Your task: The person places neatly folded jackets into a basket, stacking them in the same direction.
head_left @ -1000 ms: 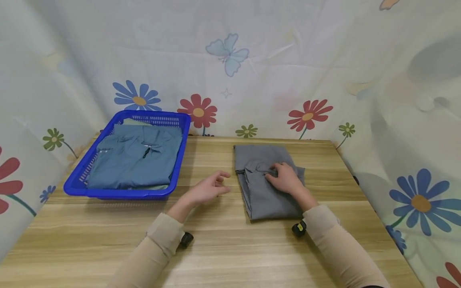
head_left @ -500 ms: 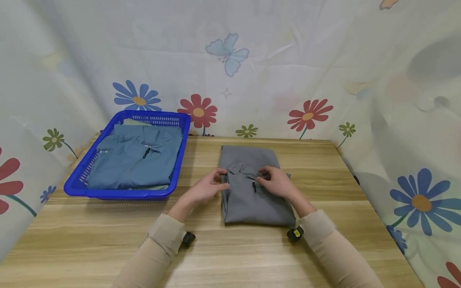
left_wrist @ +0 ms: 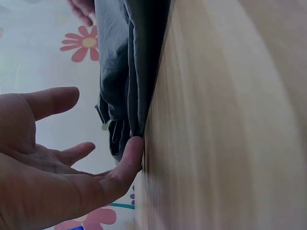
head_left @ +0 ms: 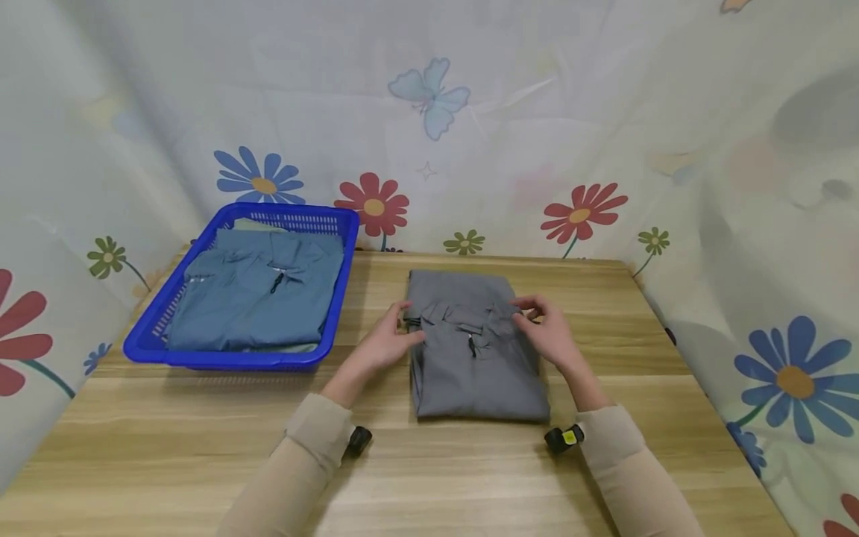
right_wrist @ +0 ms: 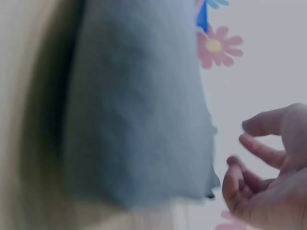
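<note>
A folded grey shirt [head_left: 479,373] lies on the wooden table, its collar and black zip pull facing up. At its left edge is my left hand [head_left: 384,344]; in the left wrist view a fingertip [left_wrist: 134,148] touches the lower folds by the tabletop, while the thumb stands well apart. My right hand [head_left: 550,332] hovers by the upper right edge of the shirt. In the right wrist view its fingers [right_wrist: 261,151] are loosely bent, apart from the cloth, and hold nothing. The shirt [right_wrist: 139,110] is blurred there.
To the left stands a blue plastic basket [head_left: 349,265] holding a folded blue shirt [head_left: 258,298], with pale green cloth showing beneath. A flowered curtain [head_left: 510,164] hangs behind the table [head_left: 463,477] and along both sides.
The grey shirt has shifted left, up to my left hand. My right hand first moved left with it, then lifted off the collar area to the shirt's right edge.
</note>
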{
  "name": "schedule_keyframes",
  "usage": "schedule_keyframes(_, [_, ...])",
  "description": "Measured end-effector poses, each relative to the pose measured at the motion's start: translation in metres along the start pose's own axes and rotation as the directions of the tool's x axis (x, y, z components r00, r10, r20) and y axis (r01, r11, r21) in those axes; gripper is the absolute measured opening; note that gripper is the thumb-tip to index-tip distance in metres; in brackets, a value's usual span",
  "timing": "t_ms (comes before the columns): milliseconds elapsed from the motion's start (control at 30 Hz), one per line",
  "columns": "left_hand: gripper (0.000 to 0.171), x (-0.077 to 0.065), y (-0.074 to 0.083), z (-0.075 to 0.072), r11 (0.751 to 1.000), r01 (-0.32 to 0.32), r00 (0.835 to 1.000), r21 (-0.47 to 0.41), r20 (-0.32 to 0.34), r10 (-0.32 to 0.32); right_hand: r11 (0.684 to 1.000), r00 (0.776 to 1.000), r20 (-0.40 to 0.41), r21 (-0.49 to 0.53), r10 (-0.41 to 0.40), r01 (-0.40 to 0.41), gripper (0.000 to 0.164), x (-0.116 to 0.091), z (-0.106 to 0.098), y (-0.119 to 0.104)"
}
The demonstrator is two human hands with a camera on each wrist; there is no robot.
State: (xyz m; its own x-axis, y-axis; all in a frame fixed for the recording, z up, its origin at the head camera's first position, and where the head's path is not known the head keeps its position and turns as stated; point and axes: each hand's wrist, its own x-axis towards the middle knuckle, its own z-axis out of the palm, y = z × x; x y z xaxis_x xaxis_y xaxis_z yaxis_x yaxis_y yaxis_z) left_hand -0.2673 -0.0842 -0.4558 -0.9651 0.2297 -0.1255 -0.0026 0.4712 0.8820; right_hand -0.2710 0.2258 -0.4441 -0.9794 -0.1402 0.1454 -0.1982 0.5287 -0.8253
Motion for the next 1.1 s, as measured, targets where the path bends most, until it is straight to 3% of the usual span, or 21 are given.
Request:
schedule_keyframes(67, [0.072, 0.001, 0.002, 0.000, 1.000, -0.009, 1.000, 0.006, 0.001, 0.009, 0.999, 0.999, 0.002, -0.019, 0.035, -0.035, 0.036, -0.001, -0.007, 0.003])
schedule_keyframes(233, [0.071, 0.002, 0.005, 0.002, 1.000, -0.013, 1.000, -0.010, 0.014, 0.013, 0.986, 0.977, 0.161, -0.114, 0.137, -0.120, 0.052, -0.006, -0.018, 0.010])
schedule_keyframes(333, [0.071, 0.005, 0.005, 0.004, 1.000, 0.003, 1.000, -0.024, 0.012, -0.002, 0.981, 0.964, 0.213, -0.142, 0.160, -0.132, 0.055, -0.008, -0.019, 0.011])
schedule_keyframes(633, [0.068, 0.010, 0.004, 0.009, 0.997, 0.035, 0.999, -0.070, -0.002, -0.035, 0.996, 0.953, 0.294, -0.067, 0.070, -0.053, 0.063, -0.006, -0.010, 0.012])
schedule_keyframes(867, [0.060, 0.014, 0.001, 0.008, 0.997, -0.014, 1.000, -0.075, 0.009, 0.015, 0.999, 0.945, 0.325, -0.048, 0.033, -0.019, 0.052, -0.006, -0.007, 0.014])
schedule_keyframes(1100, [0.055, 0.015, 0.001, 0.003, 0.999, -0.046, 0.996, -0.020, 0.073, 0.047, 0.998, 0.943, 0.327, -0.046, 0.054, -0.041, 0.054, -0.004, -0.008, 0.015])
